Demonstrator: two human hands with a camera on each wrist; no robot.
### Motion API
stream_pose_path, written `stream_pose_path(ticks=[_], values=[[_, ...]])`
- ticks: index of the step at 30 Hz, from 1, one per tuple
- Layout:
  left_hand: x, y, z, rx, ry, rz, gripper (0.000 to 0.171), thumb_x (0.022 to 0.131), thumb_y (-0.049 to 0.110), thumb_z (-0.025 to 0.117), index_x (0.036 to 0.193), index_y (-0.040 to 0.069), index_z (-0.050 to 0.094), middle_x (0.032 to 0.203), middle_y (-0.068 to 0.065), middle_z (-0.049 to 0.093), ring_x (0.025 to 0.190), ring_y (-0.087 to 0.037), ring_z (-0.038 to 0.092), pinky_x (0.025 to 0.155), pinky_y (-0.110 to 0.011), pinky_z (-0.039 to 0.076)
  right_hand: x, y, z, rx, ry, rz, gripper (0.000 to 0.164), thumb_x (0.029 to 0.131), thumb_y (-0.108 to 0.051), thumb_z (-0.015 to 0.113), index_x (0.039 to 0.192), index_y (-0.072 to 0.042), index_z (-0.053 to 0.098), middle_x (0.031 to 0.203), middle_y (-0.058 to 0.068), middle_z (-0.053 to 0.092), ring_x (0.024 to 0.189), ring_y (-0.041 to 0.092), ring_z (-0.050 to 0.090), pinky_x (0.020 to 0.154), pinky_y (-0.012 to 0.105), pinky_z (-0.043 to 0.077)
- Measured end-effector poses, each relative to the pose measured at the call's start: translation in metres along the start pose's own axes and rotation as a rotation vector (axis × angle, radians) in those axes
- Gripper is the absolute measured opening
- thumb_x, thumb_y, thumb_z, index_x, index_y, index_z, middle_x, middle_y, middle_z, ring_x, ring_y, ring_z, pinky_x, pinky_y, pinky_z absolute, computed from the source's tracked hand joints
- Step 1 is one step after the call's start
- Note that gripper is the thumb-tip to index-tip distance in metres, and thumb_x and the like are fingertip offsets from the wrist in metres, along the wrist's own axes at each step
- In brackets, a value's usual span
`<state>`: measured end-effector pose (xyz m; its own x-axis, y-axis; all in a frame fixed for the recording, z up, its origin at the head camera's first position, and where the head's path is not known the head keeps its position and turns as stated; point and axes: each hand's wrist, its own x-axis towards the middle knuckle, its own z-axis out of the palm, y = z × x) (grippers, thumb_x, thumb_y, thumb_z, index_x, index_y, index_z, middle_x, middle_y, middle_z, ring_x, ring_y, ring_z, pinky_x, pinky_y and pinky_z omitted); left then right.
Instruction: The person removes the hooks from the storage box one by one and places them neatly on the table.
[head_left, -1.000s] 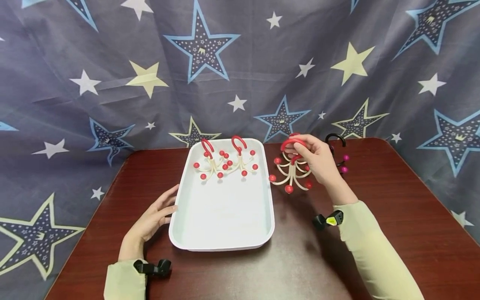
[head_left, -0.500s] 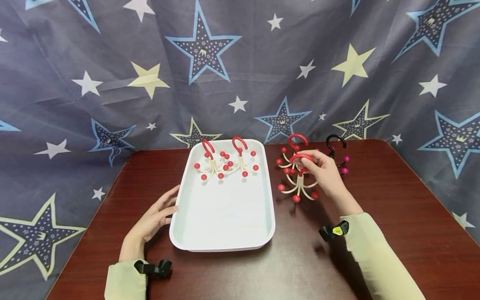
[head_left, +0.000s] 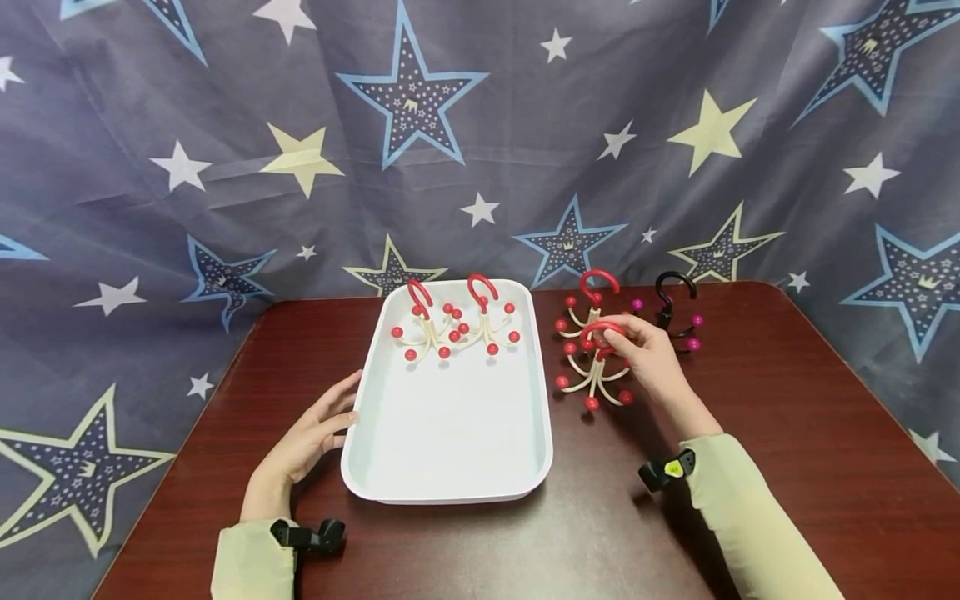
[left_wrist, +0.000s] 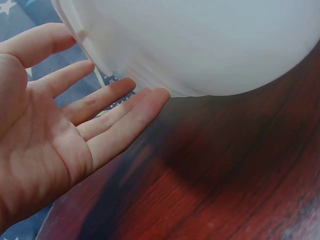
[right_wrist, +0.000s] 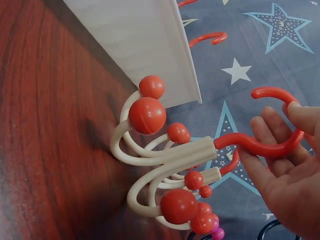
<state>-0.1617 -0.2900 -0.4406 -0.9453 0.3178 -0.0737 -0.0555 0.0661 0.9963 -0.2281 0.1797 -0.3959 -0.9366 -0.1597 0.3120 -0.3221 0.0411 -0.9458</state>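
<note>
A white tray (head_left: pixel 450 433) lies in the middle of the head view. Along its left side rests my left hand (head_left: pixel 303 437); in the left wrist view its fingers (left_wrist: pixel 115 95) are extended, tips right at the tray's wall. My right hand (head_left: pixel 652 358) holds a ball-tipped multi-arm hanger (right_wrist: pixel 192 152) by its red hook, between thumb and fingers. Its cream arms end in red balls and spread low over the table, to the right of the tray. Just behind it stands a similar red-hooked hanger (head_left: pixel 597 283), partly hidden by the held one.
Two more red-hooked hangers, one on the left (head_left: pixel 430 329) and one on the right (head_left: pixel 484 321), stand at the tray's far end. A black hanger (head_left: pixel 663 317) with magenta balls is at the table's back right. Behind the brown table (head_left: pixel 420 550) hangs a star-patterned cloth (head_left: pixel 450 125).
My right hand has brought the held hanger toward me, slightly right and lower, uncovering the similar one behind it. My left hand and the tray have stayed in place.
</note>
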Motion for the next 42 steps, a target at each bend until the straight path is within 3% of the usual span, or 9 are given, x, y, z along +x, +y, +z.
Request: stream_pose_path(ticks=[2, 8, 20, 27, 34, 42], values=[[0.0, 0.0, 0.0, 0.0, 0.0, -0.001, 0.06, 0.094, 0.009, 0.047, 0.146, 0.016, 0.018, 0.141, -0.02, 0.03, 0.102, -0.01, 0.058, 0.077, -0.034, 0.052, 0.0, -0.001, 0.0, -0.053, 0.0, 0.002, 0.03, 0.091, -0.009, 0.053, 0.114, 0.011, 0.054, 0.093, -0.005, 0.068, 0.08, 0.005, 0.064, 0.069, 0.023, 0.052], [-0.001, -0.001, 0.001, 0.002, 0.013, -0.013, 0.06, 0.093, 0.01, 0.048, 0.146, 0.017, 0.019, 0.14, -0.018, 0.031, 0.103, -0.01, 0.059, 0.077, -0.035, 0.052, 0.007, -0.019, 0.002, -0.246, -0.01, -0.019, 0.027, 0.091, -0.014, 0.055, 0.112, 0.001, 0.061, 0.108, 0.018, 0.063, 0.088, 0.002, 0.06, 0.075, 0.021, 0.048], [0.0, 0.002, 0.001, 0.001, -0.004, 0.007, 0.06, 0.094, 0.009, 0.047, 0.146, 0.016, 0.018, 0.135, -0.007, 0.038, 0.102, -0.01, 0.059, 0.077, -0.035, 0.052, 0.046, -0.047, 0.038, -0.246, -0.065, -0.1, 0.023, 0.09, -0.015, 0.057, 0.106, -0.001, 0.065, 0.103, 0.017, 0.065, 0.093, 0.014, 0.062, 0.079, 0.017, 0.046], [0.0, 0.0, 0.001, -0.004, -0.004, 0.006, 0.06, 0.094, 0.008, 0.047, 0.146, 0.015, 0.018, 0.135, -0.008, 0.038, 0.103, -0.01, 0.058, 0.077, -0.035, 0.052, 0.071, -0.05, 0.071, -0.253, -0.072, -0.016, 0.025, 0.089, -0.015, 0.058, 0.111, -0.004, 0.063, 0.11, 0.012, 0.064, 0.099, 0.018, 0.061, 0.083, 0.027, 0.047], [0.0, 0.0, 0.001, -0.001, 0.003, -0.002, 0.06, 0.093, 0.008, 0.047, 0.146, 0.016, 0.018, 0.141, -0.018, 0.031, 0.103, -0.01, 0.058, 0.077, -0.035, 0.052, 0.093, -0.043, 0.097, -0.303, -0.03, 0.054, 0.031, 0.089, -0.016, 0.058, 0.118, -0.007, 0.06, 0.115, 0.01, 0.062, 0.106, 0.02, 0.058, 0.091, 0.033, 0.045], [-0.001, 0.0, 0.0, -0.002, 0.002, -0.004, 0.06, 0.094, 0.008, 0.047, 0.146, 0.015, 0.018, 0.142, -0.026, 0.025, 0.102, -0.009, 0.058, 0.077, -0.035, 0.052, 0.102, -0.027, 0.12, -0.347, -0.019, 0.123, 0.036, 0.088, -0.016, 0.059, 0.123, -0.009, 0.056, 0.115, 0.009, 0.062, 0.104, 0.021, 0.059, 0.086, 0.033, 0.047]])
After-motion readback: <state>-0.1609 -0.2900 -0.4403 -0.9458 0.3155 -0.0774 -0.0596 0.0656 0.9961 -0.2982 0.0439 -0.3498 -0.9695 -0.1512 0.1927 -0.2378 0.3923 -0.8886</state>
